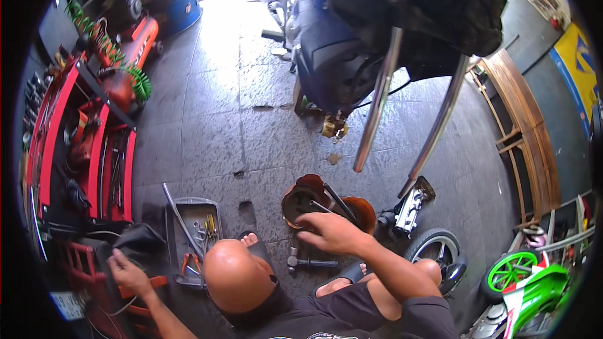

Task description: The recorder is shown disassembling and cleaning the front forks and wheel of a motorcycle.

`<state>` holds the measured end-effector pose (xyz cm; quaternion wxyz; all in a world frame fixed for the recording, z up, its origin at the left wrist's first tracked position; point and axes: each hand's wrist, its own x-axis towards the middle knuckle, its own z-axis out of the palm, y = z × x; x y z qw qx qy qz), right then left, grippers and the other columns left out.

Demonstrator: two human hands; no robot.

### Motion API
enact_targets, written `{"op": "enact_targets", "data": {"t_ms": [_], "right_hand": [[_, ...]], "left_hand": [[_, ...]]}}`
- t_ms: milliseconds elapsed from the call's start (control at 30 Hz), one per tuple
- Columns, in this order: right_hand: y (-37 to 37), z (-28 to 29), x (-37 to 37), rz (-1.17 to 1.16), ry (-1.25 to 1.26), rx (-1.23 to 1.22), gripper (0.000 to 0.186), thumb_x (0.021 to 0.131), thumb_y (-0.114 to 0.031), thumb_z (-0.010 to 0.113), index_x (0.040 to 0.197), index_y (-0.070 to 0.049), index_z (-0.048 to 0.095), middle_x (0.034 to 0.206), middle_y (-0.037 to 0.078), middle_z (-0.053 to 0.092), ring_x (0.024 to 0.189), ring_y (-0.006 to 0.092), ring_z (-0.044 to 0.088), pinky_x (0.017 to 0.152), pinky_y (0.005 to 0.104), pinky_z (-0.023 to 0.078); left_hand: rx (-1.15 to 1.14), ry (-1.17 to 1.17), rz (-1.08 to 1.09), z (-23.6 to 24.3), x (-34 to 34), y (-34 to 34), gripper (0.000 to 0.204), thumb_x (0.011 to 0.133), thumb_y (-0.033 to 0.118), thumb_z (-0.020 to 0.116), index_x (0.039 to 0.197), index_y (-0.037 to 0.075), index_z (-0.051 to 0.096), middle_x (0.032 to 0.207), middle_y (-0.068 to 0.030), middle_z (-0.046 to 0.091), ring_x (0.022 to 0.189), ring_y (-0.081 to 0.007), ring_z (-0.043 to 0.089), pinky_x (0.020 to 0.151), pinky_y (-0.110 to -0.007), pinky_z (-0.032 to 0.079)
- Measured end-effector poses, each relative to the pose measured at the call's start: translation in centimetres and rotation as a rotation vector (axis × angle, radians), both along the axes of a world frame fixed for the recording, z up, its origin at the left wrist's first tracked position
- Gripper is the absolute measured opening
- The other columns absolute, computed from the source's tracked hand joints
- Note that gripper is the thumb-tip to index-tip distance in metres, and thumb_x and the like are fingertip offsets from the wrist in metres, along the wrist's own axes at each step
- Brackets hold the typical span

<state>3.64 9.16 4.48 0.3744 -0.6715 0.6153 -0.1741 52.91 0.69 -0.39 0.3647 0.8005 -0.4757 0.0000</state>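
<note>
My left hand (pixel 130 278) reaches out to the left, fingers closed on the edge of a dark cloth (pixel 143 242) that hangs over a red stand. My right hand (pixel 333 233) is stretched over a rusty round basin (pixel 292 213), fingers apart and holding nothing I can see. A dark tube (pixel 340 202) and a thin metal rod lean in the basin, partly hidden by that hand. Below it on the floor lies a hammer (pixel 308 263). Between my left hand and knee sits a grey tray (pixel 188 210) with pliers, small tools and a long metal bar (pixel 179 213).
Two bare fork tubes (pixel 380 100) hang from a raised, covered motorcycle (pixel 342 44) ahead. A wheel (pixel 440 251) and a silver metal part (pixel 409 210) lie right. Red tool shelves (pixel 94 157) and an orange compressor (pixel 141 41) stand left. A green motorcycle (pixel 534 295) is lower right.
</note>
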Motion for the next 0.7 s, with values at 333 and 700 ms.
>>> {"op": "enact_targets", "data": {"t_ms": [333, 700], "right_hand": [[-7.4, 3.7, 10.7, -0.349, -1.325, -0.044, 0.029, 0.099, -0.016, 0.055, 0.121, 0.001, 0.058, 0.107, 0.009, 0.065, 0.103, 0.0143, 0.061, 0.091, 0.0276, 0.049], [3.5, -1.4, 3.0, -0.335, -0.409, -0.469, 0.033, 0.087, -0.013, 0.059, 0.119, -0.002, 0.058, 0.107, 0.007, 0.063, 0.094, 0.0166, 0.061, 0.086, 0.0304, 0.051]], "left_hand": [[-0.405, 0.79, -0.626, 15.3, -19.0, 4.6, 0.027, 0.091, 0.014, 0.064, 0.111, -0.005, 0.066, 0.122, -0.0198, 0.061, 0.113, -0.0271, 0.058, 0.101, -0.037, 0.043], [-0.313, 0.319, -1.494, 17.8, -30.7, 5.5, 0.036, 0.078, 0.027, 0.079, 0.1, 0.001, 0.067, 0.078, -0.0099, 0.064, 0.07, -0.022, 0.063, 0.066, -0.032, 0.05]]}}
